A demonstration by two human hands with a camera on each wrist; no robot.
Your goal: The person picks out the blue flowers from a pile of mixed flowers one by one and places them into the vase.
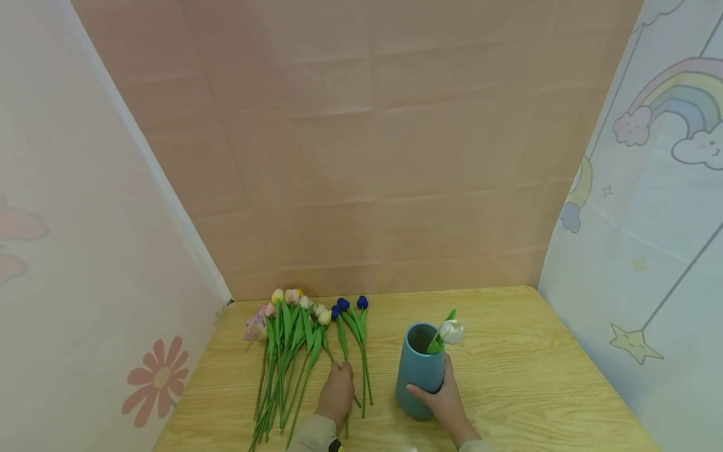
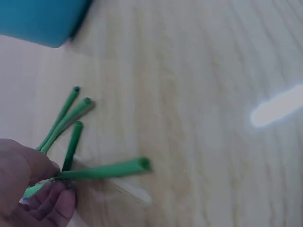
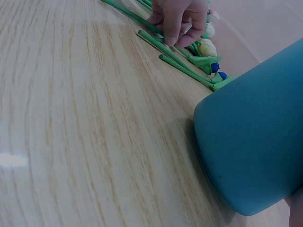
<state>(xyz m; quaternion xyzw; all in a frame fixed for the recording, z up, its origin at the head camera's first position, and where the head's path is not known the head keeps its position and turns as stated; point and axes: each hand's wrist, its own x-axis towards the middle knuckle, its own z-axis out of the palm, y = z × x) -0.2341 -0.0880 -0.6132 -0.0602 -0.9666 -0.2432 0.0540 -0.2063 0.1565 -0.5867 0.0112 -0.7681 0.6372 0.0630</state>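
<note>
My right hand (image 1: pixel 446 398) grips the lower right side of a blue vase (image 1: pixel 417 373), thumb across its front. A white tulip (image 1: pixel 452 331) with a green leaf leans out over the vase's right rim. To the left, my left hand (image 1: pixel 337 392) pinches a green stem (image 2: pixel 109 170) between thumb and fingers, close above the table; a blue tulip (image 1: pixel 336 312) lies in line with it. Two more blue tulips (image 1: pixel 363 302) lie just right of that hand, their stems pointing toward the front. In the right wrist view the vase (image 3: pixel 255 127) stands slightly apart from the stem ends.
Several white, yellow and pink tulips (image 1: pixel 294 333) lie bunched on the left of the wooden table (image 1: pixel 525 376). A ruffled pink-purple flower (image 1: pixel 257 326) is at the bunch's left edge. A tan backdrop (image 1: pixel 373 157) stands behind, with printed side panels left and right.
</note>
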